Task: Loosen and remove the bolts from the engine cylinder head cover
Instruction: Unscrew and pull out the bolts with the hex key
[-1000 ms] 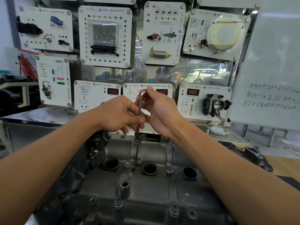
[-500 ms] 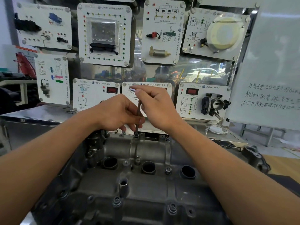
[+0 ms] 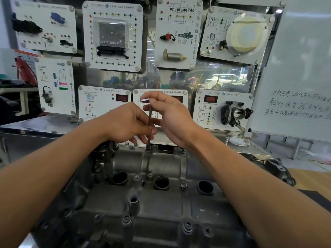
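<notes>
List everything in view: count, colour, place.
cylinder head cover: one, grey metal, bottom centre.
bolts: several, dark grey, around the cover; exact count unclear.
round wells: three, dark, in a row across the cover.
hex key: one, dark, upright, tip in a far-edge bolt.
training panels: eight, white, wall behind.
whiteboard: one, white with handwriting, right.
left hand: one, pinches the key's shaft.
right hand: one, holds the key's short top arm.

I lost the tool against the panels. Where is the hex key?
Head view, centre: the hex key stands upright in a bolt on the cover's far edge, the right hand pinching its top, the left hand its shaft.
</notes>
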`<state>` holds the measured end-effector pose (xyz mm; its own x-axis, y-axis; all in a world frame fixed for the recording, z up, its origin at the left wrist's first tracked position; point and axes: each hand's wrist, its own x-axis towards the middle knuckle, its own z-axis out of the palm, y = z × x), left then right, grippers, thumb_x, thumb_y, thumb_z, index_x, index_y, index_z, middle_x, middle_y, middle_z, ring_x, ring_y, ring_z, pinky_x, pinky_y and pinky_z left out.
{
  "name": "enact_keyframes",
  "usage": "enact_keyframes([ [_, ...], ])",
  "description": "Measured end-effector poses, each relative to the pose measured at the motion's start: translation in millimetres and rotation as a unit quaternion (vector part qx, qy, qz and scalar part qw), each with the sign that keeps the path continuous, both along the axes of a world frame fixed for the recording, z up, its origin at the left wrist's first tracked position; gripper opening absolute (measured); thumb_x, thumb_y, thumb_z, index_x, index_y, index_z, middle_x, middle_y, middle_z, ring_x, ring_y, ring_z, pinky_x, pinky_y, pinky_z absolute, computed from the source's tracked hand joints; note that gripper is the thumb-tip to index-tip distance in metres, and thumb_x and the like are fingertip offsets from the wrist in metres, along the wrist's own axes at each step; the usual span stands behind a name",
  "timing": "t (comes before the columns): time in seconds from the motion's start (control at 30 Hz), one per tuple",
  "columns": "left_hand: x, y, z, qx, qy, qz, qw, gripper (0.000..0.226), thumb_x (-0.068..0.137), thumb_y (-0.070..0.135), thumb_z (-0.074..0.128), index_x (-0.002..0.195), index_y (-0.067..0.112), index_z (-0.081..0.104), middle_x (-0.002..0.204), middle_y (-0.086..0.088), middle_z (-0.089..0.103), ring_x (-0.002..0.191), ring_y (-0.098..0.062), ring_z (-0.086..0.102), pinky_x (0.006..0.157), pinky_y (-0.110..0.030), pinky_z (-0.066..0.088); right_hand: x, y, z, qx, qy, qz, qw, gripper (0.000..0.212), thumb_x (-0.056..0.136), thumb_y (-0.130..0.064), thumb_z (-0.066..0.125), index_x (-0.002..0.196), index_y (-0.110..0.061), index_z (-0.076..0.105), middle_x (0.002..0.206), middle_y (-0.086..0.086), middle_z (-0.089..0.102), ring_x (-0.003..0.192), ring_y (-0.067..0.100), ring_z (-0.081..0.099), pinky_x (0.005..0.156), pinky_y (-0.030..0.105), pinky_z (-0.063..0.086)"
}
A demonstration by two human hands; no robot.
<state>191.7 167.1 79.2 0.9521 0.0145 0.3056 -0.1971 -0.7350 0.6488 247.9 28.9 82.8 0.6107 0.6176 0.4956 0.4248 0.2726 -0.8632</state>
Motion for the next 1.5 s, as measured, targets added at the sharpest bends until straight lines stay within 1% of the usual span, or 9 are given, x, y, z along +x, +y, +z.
enact_keyframes([
  [0.2, 2, 0, 0, 0.009, 0.01, 0.002, 1.0, 0.012, 0.089, 0.014, 0.072, 0.083, 0.005, 0.077, 0.074, -0.001, 0.077, 0.066, -0.011, 0.073, 0.053, -0.019, 0.054, -2, -2, 3, 0.03, 0.088, 0.035, 0.995, 0.027, 0.097, -0.016, 0.045, 0.073, -0.015, 0.056, 0.09, 0.002, 0.054, 0.092, 0.016, 0.05, 0.076, 0.035, 0.041],
  [0.27, 3, 0, 0, 0.015, 0.011, 0.004, 1.0, 0.011, 0.089, 0.015, 0.072, 0.084, 0.007, 0.077, 0.076, -0.001, 0.077, 0.067, -0.012, 0.074, 0.053, -0.019, 0.054, -2, -1, 0, 0.031, 0.057, -0.001, 0.998, 0.028, 0.098, -0.027, 0.058, 0.071, -0.018, 0.059, 0.083, -0.002, 0.057, 0.085, 0.013, 0.053, 0.073, 0.033, 0.044],
  [0.43, 2, 1, 1, 0.023, 0.011, 0.004, 1.0, 0.011, 0.09, 0.016, 0.071, 0.088, 0.006, 0.076, 0.078, -0.004, 0.077, 0.069, -0.013, 0.074, 0.054, -0.019, 0.053, -3, 0, -6, 0.078, -0.028, -0.065, 0.994, 0.007, 0.086, -0.015, 0.078, 0.084, -0.014, 0.071, 0.066, -0.011, 0.063, 0.058, -0.002, 0.057, 0.051, 0.013, 0.045],
  [0.8, 0, -2, 1, 0.02, 0.012, 0.009, 1.0, 0.014, 0.089, 0.015, 0.073, 0.082, 0.003, 0.075, 0.074, -0.006, 0.076, 0.065, -0.015, 0.074, 0.053, -0.019, 0.053, 6, 3, -2, 0.061, 0.063, -0.077, 0.993, 0.016, 0.101, -0.029, 0.057, 0.09, -0.023, 0.066, 0.073, -0.005, 0.075, 0.072, 0.002, 0.068, 0.076, 0.032, 0.042],
  [0.93, 1, -1, 0, 0.025, 0.014, 0.012, 1.0, 0.014, 0.087, 0.014, 0.074, 0.083, 0.0, 0.075, 0.074, -0.008, 0.076, 0.064, -0.015, 0.073, 0.052, -0.018, 0.052, 2, 8, -2, 0.077, 0.115, -0.033, 0.99, 0.013, 0.1, -0.028, 0.06, 0.101, -0.016, 0.066, 0.065, -0.004, 0.071, 0.06, 0.005, 0.063, 0.056, 0.021, 0.047],
  [1.03, 0, 0, 0, 0.021, 0.015, 0.011, 1.0, 0.014, 0.085, 0.015, 0.076, 0.084, 0.001, 0.075, 0.076, -0.01, 0.076, 0.066, -0.016, 0.074, 0.053, -0.018, 0.053, -1, 11, -1, 0.089, 0.138, -0.024, 0.986, 0.033, 0.097, -0.027, 0.065, 0.123, -0.008, 0.062, 0.061, -0.001, 0.068, 0.053, 0.006, 0.061, 0.045, 0.017, 0.045],
  [1.23, -2, -2, 1, 0.037, 0.02, 0.016, 0.999, 0.017, 0.086, 0.017, 0.075, 0.083, 0.001, 0.075, 0.075, -0.005, 0.076, 0.066, -0.017, 0.074, 0.057, -0.027, 0.054, -4, 6, -2, 0.08, 0.046, -0.044, 0.995, 0.003, 0.096, -0.021, 0.067, 0.098, -0.021, 0.069, 0.061, -0.004, 0.068, 0.052, 0.007, 0.059, 0.043, 0.016, 0.046],
  [1.4, -2, -3, 2, 0.046, 0.02, 0.014, 0.999, 0.012, 0.088, 0.013, 0.071, 0.081, 0.004, 0.075, 0.073, -0.002, 0.075, 0.066, -0.016, 0.074, 0.057, -0.026, 0.054, -5, 7, -6, 0.081, -0.003, -0.068, 0.994, 0.022, 0.097, -0.014, 0.065, 0.119, -0.013, 0.062, 0.059, -0.005, 0.066, 0.056, 0.005, 0.059, 0.056, 0.016, 0.05],
  [1.5, -1, -2, 2, 0.045, 0.018, 0.015, 0.999, 0.011, 0.088, 0.011, 0.07, 0.08, 0.004, 0.074, 0.072, -0.001, 0.075, 0.065, -0.016, 0.074, 0.054, -0.023, 0.054, -4, 9, -7, 0.073, -0.014, -0.084, 0.994, 0.016, 0.098, -0.015, 0.063, 0.113, -0.013, 0.06, 0.06, -0.006, 0.067, 0.057, 0.004, 0.06, 0.058, 0.015, 0.05],
])
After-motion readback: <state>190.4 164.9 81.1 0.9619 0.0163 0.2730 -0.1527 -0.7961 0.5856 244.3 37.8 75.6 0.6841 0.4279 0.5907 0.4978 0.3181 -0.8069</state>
